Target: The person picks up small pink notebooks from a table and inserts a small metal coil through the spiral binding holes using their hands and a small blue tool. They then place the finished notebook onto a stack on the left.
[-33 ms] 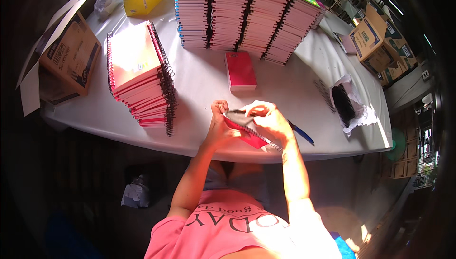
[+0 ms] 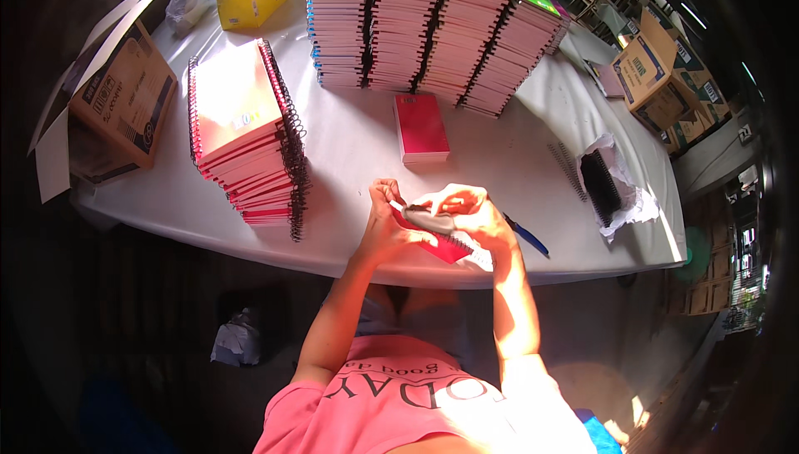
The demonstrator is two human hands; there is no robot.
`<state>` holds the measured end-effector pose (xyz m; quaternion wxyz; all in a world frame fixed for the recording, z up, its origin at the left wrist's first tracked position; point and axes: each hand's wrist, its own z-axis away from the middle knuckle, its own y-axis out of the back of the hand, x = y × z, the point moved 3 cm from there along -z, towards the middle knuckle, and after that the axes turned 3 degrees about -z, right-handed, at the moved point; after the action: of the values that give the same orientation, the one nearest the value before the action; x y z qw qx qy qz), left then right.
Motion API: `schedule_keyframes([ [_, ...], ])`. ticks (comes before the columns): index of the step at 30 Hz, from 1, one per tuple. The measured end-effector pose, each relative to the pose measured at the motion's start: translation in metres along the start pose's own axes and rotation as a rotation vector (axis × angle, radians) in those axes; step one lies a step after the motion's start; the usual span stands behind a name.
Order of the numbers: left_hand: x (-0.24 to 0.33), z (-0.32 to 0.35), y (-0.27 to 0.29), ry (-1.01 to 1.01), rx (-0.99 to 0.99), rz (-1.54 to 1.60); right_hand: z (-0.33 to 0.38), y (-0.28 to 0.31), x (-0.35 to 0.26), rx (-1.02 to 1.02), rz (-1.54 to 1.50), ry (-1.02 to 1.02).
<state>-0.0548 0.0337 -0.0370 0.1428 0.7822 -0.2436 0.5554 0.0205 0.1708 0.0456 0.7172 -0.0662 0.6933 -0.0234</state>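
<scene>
At the table's near edge I hold a small red-covered notebook (image 2: 447,248) with a dark wire spiral (image 2: 460,245) along one edge. My left hand (image 2: 391,228) grips its left side, thumb lying across the cover. My right hand (image 2: 473,214) is closed at its upper right, fingers curled over a greyish, bent part (image 2: 429,219) that looks like folded-back pages or cover. What exactly the right fingertips pinch is partly hidden. Just right of that hand lies a blue-handled tool (image 2: 529,238). Beyond my hands sits a short stack of red-covered pads (image 2: 423,128).
To the left rises a stack of red spiral notebooks (image 2: 241,121), beside an open cardboard box (image 2: 125,104). Tall notebook stacks (image 2: 408,29) stand at the back, near a yellow box (image 2: 252,0). Black spirals (image 2: 601,183) lie in white paper at right. More cartons (image 2: 649,71) stand behind.
The greyish part between my hands has bent over further and now covers more of the spiral. My right hand has turned and shifted slightly. My left hand stays on the notebook.
</scene>
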Motion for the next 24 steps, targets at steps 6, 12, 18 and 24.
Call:
schedule_keyframes([
  [6, 0.007, 0.003, -0.001, -0.149, -0.013, -0.09, 0.003, 0.031, 0.014, 0.282, 0.473, -0.048],
  [12, 0.018, 0.007, 0.008, 0.047, 0.108, 0.295, 0.077, 0.08, 0.02, 0.766, 1.05, -0.01],
  [18, 0.057, 0.018, 0.003, 0.042, 0.333, 0.147, 0.133, 0.03, 0.053, 0.89, 1.515, -0.044],
  [24, 0.084, 0.025, -0.004, -0.329, 0.391, -0.259, 0.102, -0.035, -0.032, 0.82, 0.813, 0.39],
])
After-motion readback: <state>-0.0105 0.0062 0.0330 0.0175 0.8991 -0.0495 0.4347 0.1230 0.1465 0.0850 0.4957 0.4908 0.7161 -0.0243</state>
